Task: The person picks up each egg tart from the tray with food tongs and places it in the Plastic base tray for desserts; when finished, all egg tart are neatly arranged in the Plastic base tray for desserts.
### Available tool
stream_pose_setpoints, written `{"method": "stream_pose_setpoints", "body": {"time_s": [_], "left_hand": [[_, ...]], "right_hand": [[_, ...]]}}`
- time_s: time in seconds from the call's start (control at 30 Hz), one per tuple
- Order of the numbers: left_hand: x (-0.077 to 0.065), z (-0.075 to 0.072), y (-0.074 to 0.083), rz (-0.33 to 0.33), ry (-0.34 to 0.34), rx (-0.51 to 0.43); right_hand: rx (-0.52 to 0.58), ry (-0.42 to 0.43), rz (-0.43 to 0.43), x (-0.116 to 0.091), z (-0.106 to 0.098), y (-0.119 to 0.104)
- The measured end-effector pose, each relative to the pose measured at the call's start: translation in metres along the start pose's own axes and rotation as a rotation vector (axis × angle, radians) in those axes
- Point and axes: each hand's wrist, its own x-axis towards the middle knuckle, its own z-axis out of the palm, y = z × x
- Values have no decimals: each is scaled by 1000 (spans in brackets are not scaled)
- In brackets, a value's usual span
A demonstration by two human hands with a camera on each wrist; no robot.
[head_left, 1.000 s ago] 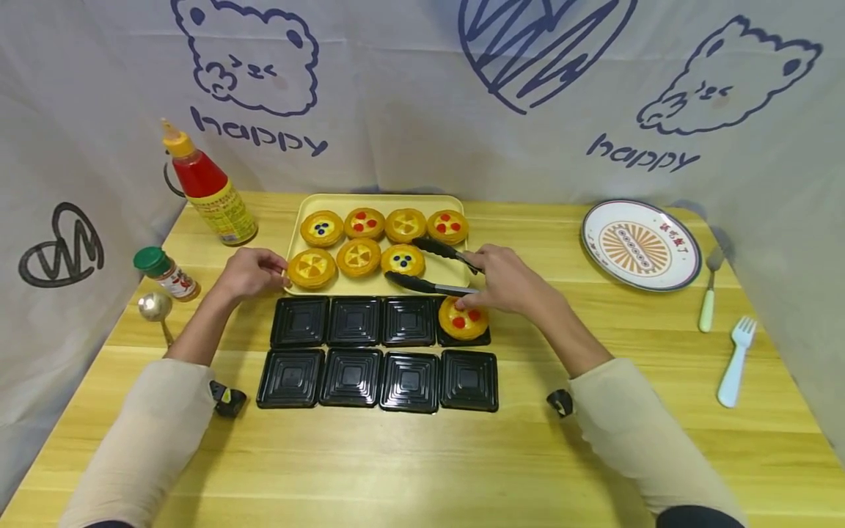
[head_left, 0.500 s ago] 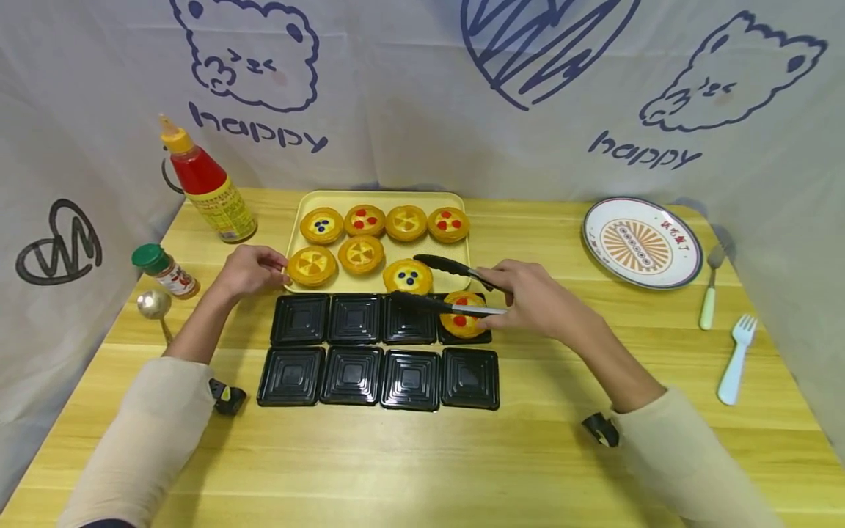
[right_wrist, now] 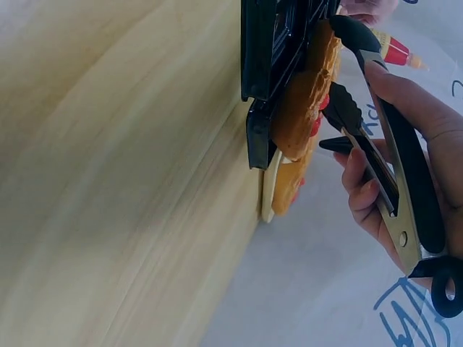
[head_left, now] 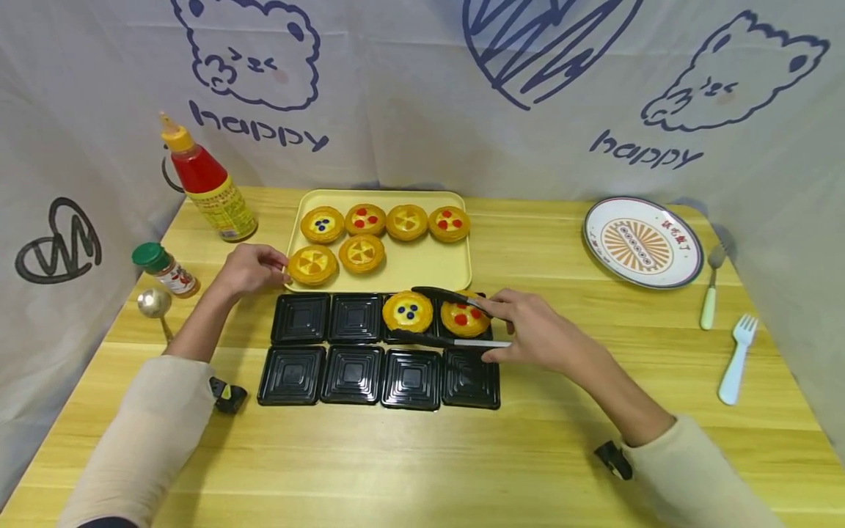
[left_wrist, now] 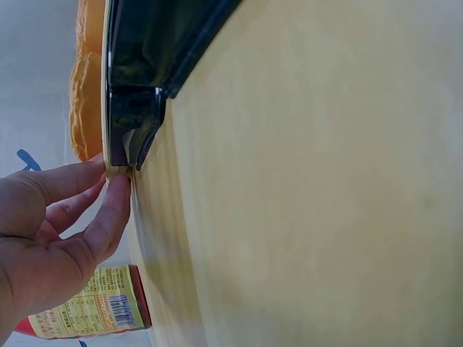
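My right hand (head_left: 538,330) grips black-tipped tongs (right_wrist: 405,173), whose tips straddle a blueberry tart (head_left: 407,312) at the third black square tray of the back row. Beside it, a tart with red fruit (head_left: 460,320) sits in the rightmost back tray, partly behind the tongs. My left hand (head_left: 251,269) pinches the near left corner of the yellow tray (head_left: 429,268) between thumb and fingers, as the left wrist view also shows. Several tarts stay on that tray: an orange-topped tart (head_left: 312,265) lies right by my left fingertips, others stand along the far side.
Black square trays (head_left: 351,376) form two rows in front of the yellow tray. At left stand a red sauce bottle (head_left: 214,192), a green-capped shaker (head_left: 168,271) and a metal spoon (head_left: 155,304). A round plate (head_left: 642,242) and a light blue fork (head_left: 737,359) lie at right.
The tongs in my right hand have carried the blueberry tart from the yellow tray toward me to the third back-row black tray. My left hand keeps its place at the tray corner.
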Motion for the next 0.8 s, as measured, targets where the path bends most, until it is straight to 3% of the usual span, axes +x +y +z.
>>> {"method": "stream_pose_setpoints", "body": {"time_s": [0.3, 0.63, 0.8], "left_hand": [[0, 0, -2, 9, 2, -10], [0, -1, -1, -8, -16, -25], [0, 0, -1, -5, -12, -20]], "right_hand": [[-16, 12, 40, 11, -13, -12], [-93, -23, 139, 84, -13, -26], [-67, -36, 185, 106, -6, -26]]}}
